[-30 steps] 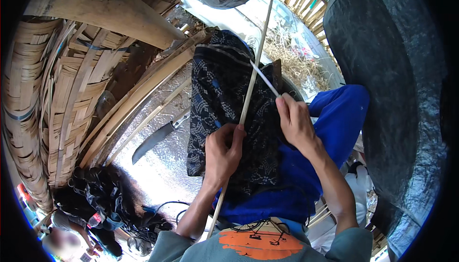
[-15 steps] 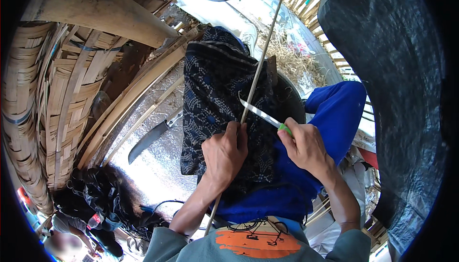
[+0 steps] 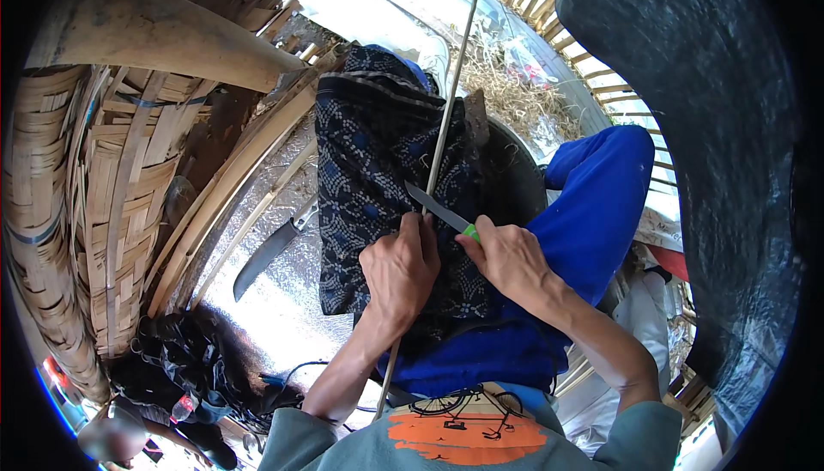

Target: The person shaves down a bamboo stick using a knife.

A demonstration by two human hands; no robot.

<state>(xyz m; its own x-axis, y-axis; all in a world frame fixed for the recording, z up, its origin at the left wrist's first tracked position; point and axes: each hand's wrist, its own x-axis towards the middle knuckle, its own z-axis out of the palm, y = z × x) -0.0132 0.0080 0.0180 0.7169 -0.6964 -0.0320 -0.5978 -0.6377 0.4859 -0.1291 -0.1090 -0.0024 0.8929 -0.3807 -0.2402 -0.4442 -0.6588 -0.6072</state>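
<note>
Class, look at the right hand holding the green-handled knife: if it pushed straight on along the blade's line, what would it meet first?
Probably the thin bamboo strip: the right hand aims the knife up-left, and its tip already seems to touch that strip.

Big cleaver (image 3: 273, 250) on the ground; woven bamboo baskets (image 3: 94, 205) left.

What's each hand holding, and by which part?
Left hand grips the thin bamboo strip partway along its length. Right hand holds the small knife by its green handle, blade against the strip.

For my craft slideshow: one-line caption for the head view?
Left hand steadies a bamboo strip while right hand shaves it with a green-handled knife.
</note>
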